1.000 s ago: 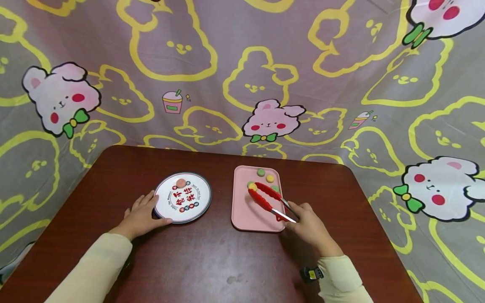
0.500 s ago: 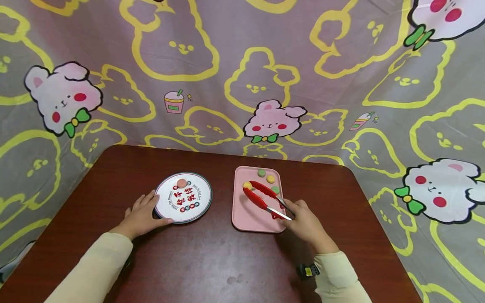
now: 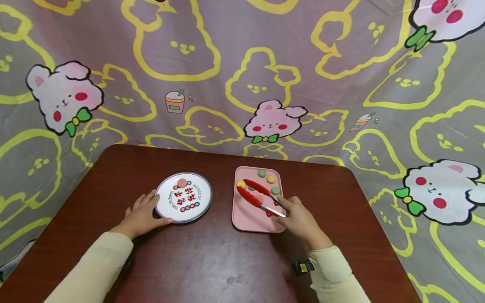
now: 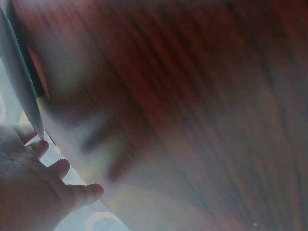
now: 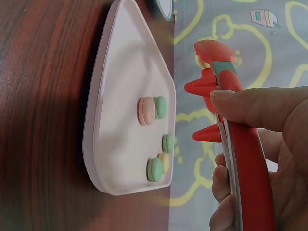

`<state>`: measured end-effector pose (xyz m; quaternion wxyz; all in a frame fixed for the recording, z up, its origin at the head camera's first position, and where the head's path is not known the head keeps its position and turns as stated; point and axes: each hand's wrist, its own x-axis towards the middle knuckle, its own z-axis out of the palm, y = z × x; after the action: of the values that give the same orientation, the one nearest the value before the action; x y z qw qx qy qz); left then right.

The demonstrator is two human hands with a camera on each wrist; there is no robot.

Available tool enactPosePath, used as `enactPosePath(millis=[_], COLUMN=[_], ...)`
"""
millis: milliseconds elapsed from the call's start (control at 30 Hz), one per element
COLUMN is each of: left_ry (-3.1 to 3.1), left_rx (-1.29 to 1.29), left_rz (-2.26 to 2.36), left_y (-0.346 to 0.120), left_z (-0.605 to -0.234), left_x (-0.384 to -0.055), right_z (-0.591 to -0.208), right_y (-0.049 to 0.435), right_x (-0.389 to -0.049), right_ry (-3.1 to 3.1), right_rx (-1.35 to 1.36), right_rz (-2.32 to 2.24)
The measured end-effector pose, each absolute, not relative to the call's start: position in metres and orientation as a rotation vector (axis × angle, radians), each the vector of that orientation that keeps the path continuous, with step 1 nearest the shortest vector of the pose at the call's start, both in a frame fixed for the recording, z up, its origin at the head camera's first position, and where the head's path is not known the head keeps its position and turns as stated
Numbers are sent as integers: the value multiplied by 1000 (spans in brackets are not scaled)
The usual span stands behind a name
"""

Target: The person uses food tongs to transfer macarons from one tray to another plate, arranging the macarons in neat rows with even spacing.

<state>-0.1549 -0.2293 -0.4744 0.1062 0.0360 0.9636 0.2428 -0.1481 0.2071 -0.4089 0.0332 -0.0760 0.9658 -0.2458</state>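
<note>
My right hand (image 3: 301, 219) grips red-tipped metal tongs (image 3: 249, 198) above the pink tray. A yellow macaron (image 3: 241, 184) is caught between the tong tips, over the tray's left side. In the right wrist view, the thumb and fingers close around the tongs (image 5: 248, 168), whose tips largely hide the macaron. Below, the tray (image 3: 242, 219) carries a pink macaron (image 5: 147, 110), green macarons (image 3: 262, 173) and another yellow one (image 3: 270, 179). On the left, my left hand (image 3: 140, 216) rests spread against the rim of a round white plate (image 3: 201, 198), which bears one pink macaron (image 3: 182, 183).
Both plate and tray lie on a dark brown wooden table (image 3: 197, 261), with a strip of bare wood between them. A patterned curtain (image 3: 212, 97) with bunny drawings hangs behind the table and along its sides.
The right hand has carried the tongs and the yellow macaron leftward across the tray, uncovering a pink macaron beneath. My left hand has stayed at the plate.
</note>
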Motion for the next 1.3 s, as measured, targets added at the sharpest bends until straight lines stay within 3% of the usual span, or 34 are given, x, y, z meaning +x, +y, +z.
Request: enactPosePath(millis=[1300], left_ry=[2836], left_rx=[101], left_rz=[705], left_y=[-229], left_z=[-475], left_x=[-156], right_z=[-415], right_y=[171], right_x=[-162], right_ry=[2979], right_rx=[-374], right_rz=[-691])
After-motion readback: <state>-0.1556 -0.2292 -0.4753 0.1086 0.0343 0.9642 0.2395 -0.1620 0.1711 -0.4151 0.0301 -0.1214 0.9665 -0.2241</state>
